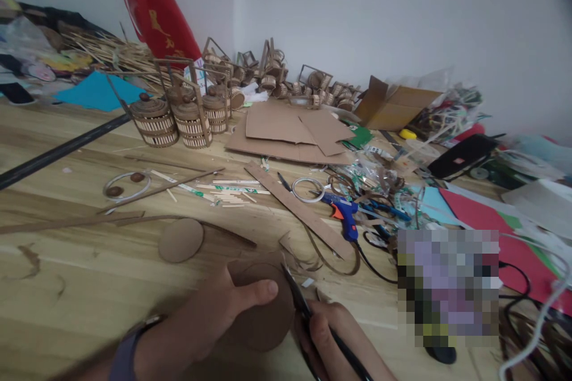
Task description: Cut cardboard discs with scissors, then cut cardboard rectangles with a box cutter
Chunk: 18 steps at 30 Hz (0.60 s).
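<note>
A black bar (58,152) lies slantwise across the far left of the wooden tabletop (80,286), with a sheet of blue paper (96,92) behind it and a red bag (154,12) leaning against the wall. In front of the bag stand small stacked woven baskets (154,119) in wooden frames. Nearer, a wire ring (127,186) lies flat with two brown beads at its edge. A loose cardboard disc (181,240) lies on the wood, apart from the hands.

The left hand (218,309), a band at its wrist, is closed on the held cardboard circle (263,321) at the bottom centre. Its thumb presses across the top face and the fingers are hidden underneath. The black scissors (297,294) meet that circle at its right edge, blades pointing up and away. The right hand (333,333) is curled tight round their handles, low in the frame.

Beyond, a long cardboard strip (297,208) runs diagonally, and flat cardboard sheets (286,131) lie farther back. A blue glue gun (342,211) rests just right of the strip among curled scraps. Farther right are an open cardboard box (395,108), a black case (467,156) and a sheet of red paper (513,250).
</note>
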{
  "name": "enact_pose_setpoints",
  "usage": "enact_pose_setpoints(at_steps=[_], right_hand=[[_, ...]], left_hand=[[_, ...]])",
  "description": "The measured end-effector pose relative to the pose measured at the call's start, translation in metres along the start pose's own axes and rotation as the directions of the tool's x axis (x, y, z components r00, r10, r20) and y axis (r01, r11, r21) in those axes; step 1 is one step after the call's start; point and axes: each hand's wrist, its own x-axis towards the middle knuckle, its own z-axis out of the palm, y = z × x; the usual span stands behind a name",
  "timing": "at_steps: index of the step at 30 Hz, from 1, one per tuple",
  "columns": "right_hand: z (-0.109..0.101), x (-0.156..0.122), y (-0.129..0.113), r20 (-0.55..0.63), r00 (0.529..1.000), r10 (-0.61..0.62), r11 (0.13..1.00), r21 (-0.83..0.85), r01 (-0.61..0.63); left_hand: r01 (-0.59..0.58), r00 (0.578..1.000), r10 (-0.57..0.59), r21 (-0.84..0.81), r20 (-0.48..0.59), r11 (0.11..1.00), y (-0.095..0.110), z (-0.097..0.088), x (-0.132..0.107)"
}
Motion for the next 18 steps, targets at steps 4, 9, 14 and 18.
enact_pose_setpoints(at_steps=[4,9,14,18], right_hand=[[0.003,0.001,-0.008,-0.031,0.996,0.078,0.997,0.005,-0.078],[0.004,0.003,-0.012,-0.026,0.999,0.029,0.999,-0.042,-0.03],[0.003,0.004,-0.016,0.0,1.0,-0.006,1.0,-0.013,0.006],[0.002,0.002,-0.024,0.05,0.999,0.015,0.996,0.088,-0.02]], left_hand=[[-0.012,1.0,0.012,0.019,-0.003,1.0,0.001,0.0,-0.001],[0.005,0.999,-0.004,0.04,-0.039,0.999,0.001,0.0,-0.002],[-0.008,1.0,0.008,0.045,-0.001,0.999,0.003,-0.003,-0.002],[-0.026,0.998,0.021,0.07,0.067,0.997,0.006,-0.003,-0.002]])
